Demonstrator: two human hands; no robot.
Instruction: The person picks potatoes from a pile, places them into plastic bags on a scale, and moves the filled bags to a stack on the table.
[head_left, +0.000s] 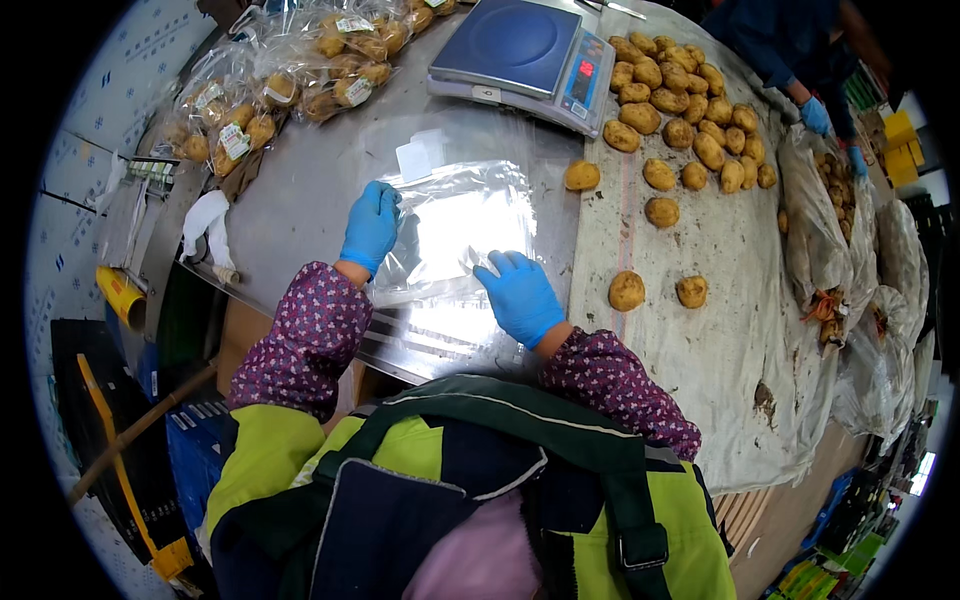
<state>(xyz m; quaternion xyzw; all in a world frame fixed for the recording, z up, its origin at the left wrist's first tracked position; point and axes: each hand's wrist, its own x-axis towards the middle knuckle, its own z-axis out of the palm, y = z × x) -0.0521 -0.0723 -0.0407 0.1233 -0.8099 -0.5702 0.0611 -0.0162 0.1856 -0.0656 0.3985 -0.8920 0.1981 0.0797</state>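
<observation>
Flat on the metal table lies a clear plastic bag (457, 225), shiny with glare, seemingly on top of other clear film. My left hand (373, 229), in a blue glove, has its fingers curled together on the bag's left edge. At the lower right of the bag is my right hand (521, 300), also blue-gloved, its thumb and fingertips touching the film; whether it pinches the film is unclear. White labels (416, 157) lie just above the bag. A digital scale (517, 52) with a blue pan and a lit red display stands beyond it.
Loose potatoes (675, 82) lie on a woven sheet (735, 300) to the right. Bagged, labelled potatoes (322, 60) fill the back left. A white cloth (206, 225) hangs near the left edge. A co-worker's gloved hand (815, 116) is beside plastic sacks (817, 217) at far right.
</observation>
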